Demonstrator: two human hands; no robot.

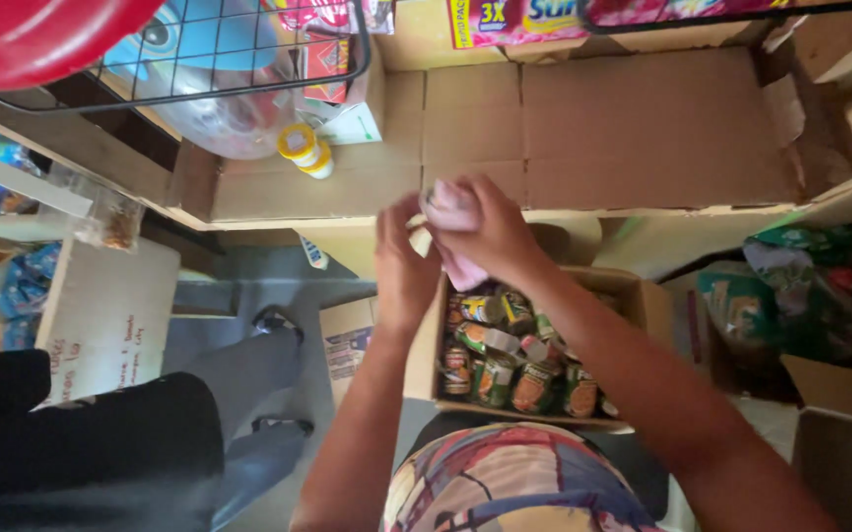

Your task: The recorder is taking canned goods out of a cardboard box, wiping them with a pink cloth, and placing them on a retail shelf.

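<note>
My right hand (490, 232) is closed around a pink cloth (457, 219) that hangs down from my fist. My left hand (401, 261) is raised next to it, fingers curled at a small round item (433, 198) that the cloth partly covers; it looks like the top of a can. Both hands hover above an open cardboard box (633, 296) packed with several tins (505, 360) with green and red labels.
A flattened cardboard sheet (603, 128) covers the shelf ahead, with a yellow-capped bottle (306, 150) on it. A wire basket (229, 49) hangs top left. Another person's leg (238, 369) in grey trousers stands left. Green packets (790, 291) lie right.
</note>
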